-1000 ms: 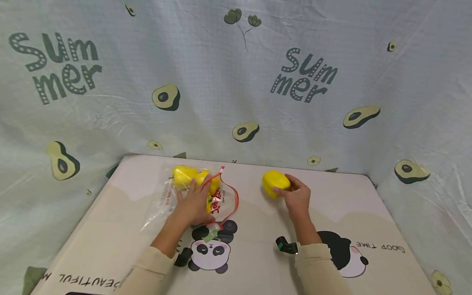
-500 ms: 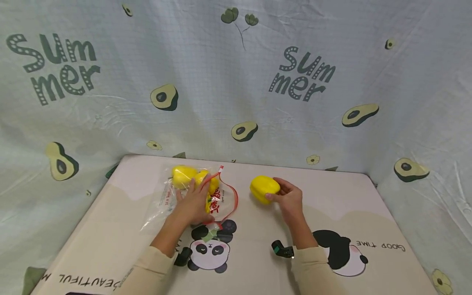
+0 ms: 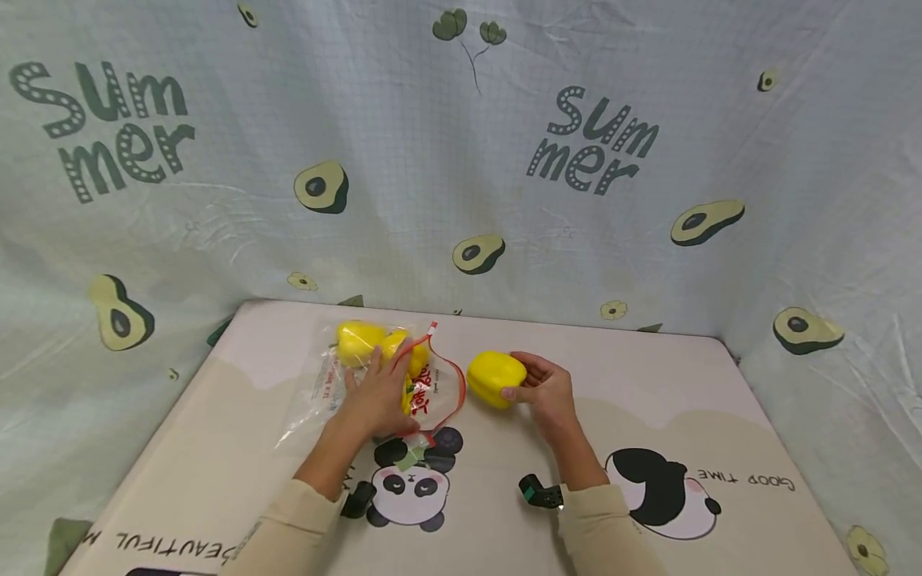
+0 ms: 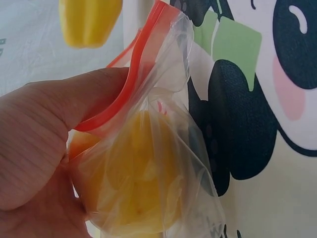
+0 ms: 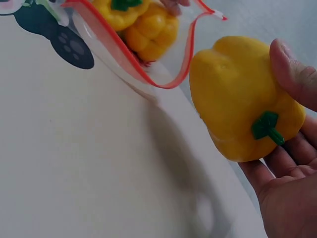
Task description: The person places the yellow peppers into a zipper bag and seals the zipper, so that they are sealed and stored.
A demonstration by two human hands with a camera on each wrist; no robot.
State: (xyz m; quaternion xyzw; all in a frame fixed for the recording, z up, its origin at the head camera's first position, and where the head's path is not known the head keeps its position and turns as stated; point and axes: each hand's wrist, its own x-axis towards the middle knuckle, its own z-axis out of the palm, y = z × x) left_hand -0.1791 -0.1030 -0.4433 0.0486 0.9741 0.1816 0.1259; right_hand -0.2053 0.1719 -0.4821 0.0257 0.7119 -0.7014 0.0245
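Yellow and glossy, one pepper (image 3: 497,378) is in my right hand (image 3: 551,400), pinched between my thumb on one side and my fingers on the other, its green stem (image 5: 267,128) facing my wrist. I have it off the table (image 3: 497,504), just beside the red rim (image 5: 124,57) of a clear plastic bag (image 3: 310,408), which lies left of the middle and closer to the table's far edge than to the near one. Across that bag I've laid my left hand (image 3: 378,400), fingers spread over the film, thumb against the red rim. At least two more peppers (image 3: 360,342) lie inside by those fingertips, towards the far left corner. Nearer the front edge, one printed panda (image 3: 410,492) shows below the bag and a second panda (image 3: 651,492) beyond my right wrist. Past the far edge hangs a pale curtain (image 3: 403,120).
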